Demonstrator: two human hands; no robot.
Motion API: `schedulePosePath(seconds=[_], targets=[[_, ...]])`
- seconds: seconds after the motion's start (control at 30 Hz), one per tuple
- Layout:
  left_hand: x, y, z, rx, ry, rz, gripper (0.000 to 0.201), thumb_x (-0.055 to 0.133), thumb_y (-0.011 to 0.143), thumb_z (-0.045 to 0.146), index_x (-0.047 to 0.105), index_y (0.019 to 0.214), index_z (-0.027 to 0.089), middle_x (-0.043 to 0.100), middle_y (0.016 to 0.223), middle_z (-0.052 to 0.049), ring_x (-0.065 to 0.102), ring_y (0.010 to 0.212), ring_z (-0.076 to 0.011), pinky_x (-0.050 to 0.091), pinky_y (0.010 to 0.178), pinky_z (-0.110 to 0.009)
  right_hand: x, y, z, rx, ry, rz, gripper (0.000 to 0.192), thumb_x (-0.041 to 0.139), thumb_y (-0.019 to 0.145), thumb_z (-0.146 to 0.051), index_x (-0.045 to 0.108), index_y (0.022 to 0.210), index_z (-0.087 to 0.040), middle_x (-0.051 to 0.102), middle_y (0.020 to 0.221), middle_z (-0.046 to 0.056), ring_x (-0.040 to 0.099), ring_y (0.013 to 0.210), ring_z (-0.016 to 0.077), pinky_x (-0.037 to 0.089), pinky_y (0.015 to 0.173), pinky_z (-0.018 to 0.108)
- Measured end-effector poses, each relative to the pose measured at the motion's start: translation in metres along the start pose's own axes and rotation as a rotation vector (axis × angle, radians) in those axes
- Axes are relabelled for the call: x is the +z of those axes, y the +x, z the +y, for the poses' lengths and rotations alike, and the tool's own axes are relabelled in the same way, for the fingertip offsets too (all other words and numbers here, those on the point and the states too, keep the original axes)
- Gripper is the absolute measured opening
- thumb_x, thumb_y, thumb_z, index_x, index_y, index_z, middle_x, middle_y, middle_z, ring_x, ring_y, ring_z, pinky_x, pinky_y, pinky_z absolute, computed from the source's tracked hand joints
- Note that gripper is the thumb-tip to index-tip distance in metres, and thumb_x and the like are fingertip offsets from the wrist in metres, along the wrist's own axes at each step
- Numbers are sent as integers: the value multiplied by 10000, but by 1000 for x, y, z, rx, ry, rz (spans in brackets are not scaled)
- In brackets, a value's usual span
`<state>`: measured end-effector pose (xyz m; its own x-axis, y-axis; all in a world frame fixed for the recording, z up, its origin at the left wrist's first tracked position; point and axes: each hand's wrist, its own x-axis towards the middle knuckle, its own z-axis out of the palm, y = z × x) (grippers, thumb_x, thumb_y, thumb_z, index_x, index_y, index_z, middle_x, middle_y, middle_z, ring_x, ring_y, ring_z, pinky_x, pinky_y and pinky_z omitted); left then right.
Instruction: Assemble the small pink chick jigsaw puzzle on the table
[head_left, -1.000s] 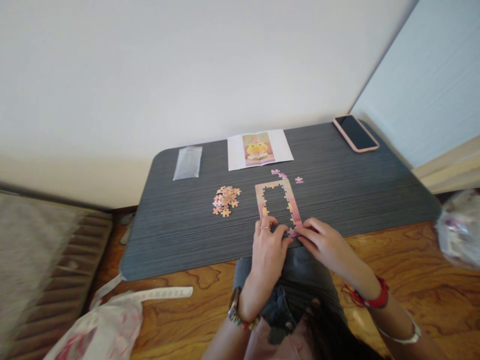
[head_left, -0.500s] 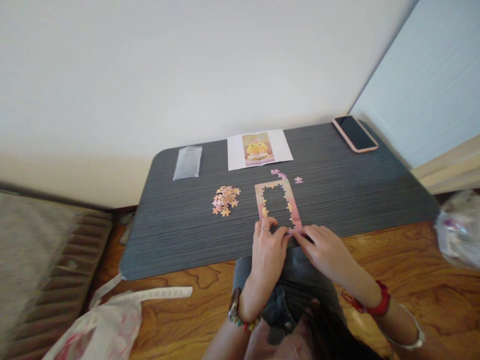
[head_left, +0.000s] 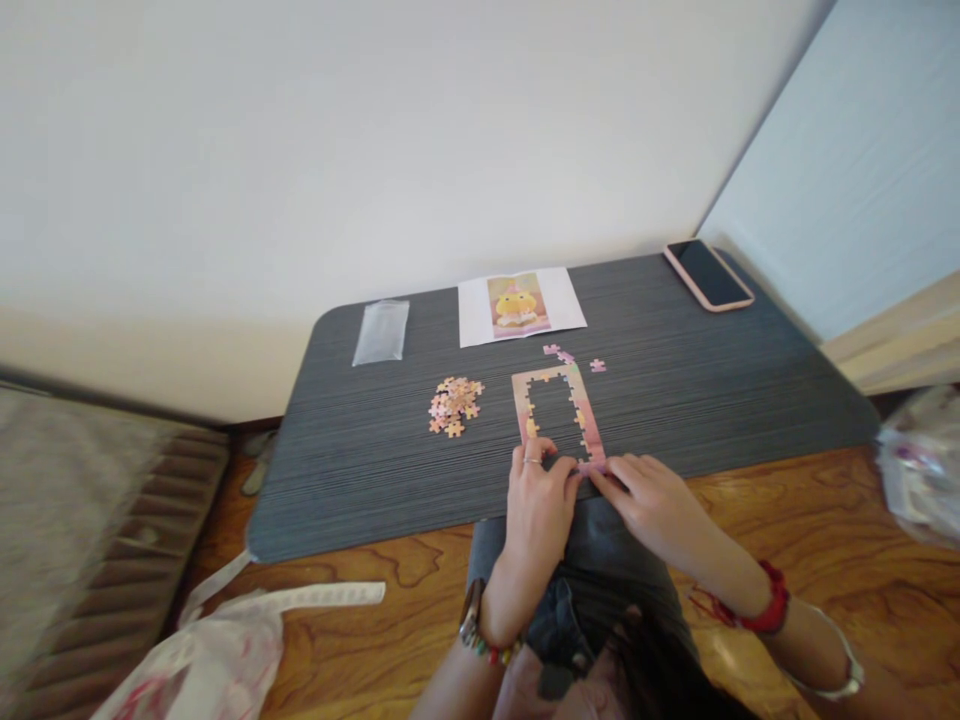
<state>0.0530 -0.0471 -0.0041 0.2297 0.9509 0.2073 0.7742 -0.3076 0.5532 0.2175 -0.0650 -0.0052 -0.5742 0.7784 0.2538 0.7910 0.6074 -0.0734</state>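
Note:
A pink and yellow jigsaw puzzle frame [head_left: 556, 375], hollow in the middle, lies on the dark grey table [head_left: 675, 400]. My left hand [head_left: 536, 500] rests with its fingers spread on the frame's near left corner; it wears a ring. My right hand [head_left: 649, 500] has its fingertips closed on a pink puzzle piece [head_left: 592, 466] at the frame's near right corner. The two hands almost touch there. A pile of loose pieces [head_left: 454, 402] lies left of the frame. A few pink loose pieces [head_left: 598, 365] lie just beyond the frame's far edge.
A printed reference picture [head_left: 519, 303] lies at the table's far side, with a clear plastic bag [head_left: 381, 331] to its left and a phone [head_left: 708, 274] at the far right corner. Plastic bags sit on the wooden floor at the left [head_left: 210, 650] and right [head_left: 919, 465].
My right hand has slid slightly left along the frame's near edge, closer to my left hand. The view has tipped down a little. The left hand stays in place.

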Motion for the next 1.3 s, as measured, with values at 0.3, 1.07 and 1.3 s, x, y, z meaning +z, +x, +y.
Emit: schedulePosePath(seconds=[0.3,1.07,1.3], targets=[[-7,1,-3,16,32,63,156,668,730,168,659,884,192,496,926,-57,465,872,-196,473,791,-362,-3,18,42,229,206,207,306,396,864,-137,640,1035,-206,583,912,82,576,799,182,478,705,315],[-25,0,-29,-21,91,234,132,570,804,191,658,903,194,484,896,-58,484,832,-185,480,750,-346,18,127,125,186,297,-40,137,555,812,-221,678,847,-173,575,852,51,562,757,148,444,725,275],[-26,-1,-29,-39,83,235,129,559,812,202,659,892,197,480,904,-60,482,847,-189,473,758,-343,27,163,118,263,238,-207,132,616,753,-255,687,727,-147,631,806,71,571,702,151,411,644,251]])
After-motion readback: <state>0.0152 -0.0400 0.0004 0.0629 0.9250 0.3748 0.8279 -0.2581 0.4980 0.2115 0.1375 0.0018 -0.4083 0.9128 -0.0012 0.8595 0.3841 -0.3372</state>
